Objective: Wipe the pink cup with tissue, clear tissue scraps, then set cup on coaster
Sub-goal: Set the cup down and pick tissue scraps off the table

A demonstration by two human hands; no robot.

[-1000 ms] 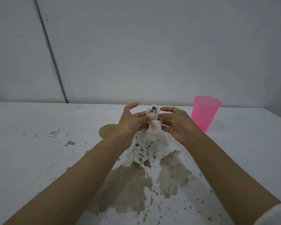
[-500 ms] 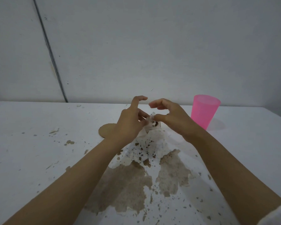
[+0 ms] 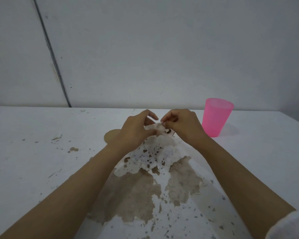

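Observation:
A small white tissue [image 3: 160,130] with dark marks is pinched between my left hand [image 3: 135,131] and my right hand [image 3: 181,125], just above the table. The translucent pink cup [image 3: 216,119] stands upright to the right of my right hand, untouched. A round tan coaster [image 3: 111,136] lies flat on the table, partly hidden behind my left hand.
The white table [image 3: 33,161] has large brown patches of worn paint [image 3: 138,194] between my forearms and small flecks and scraps [image 3: 56,138] at the left. A grey wall with a thin dark cable [image 3: 53,62] rises behind the table.
Both hands have turned palm-down and closed in over the tissue, which now lies flatter and lower between the fingertips. The cup and coaster have not moved.

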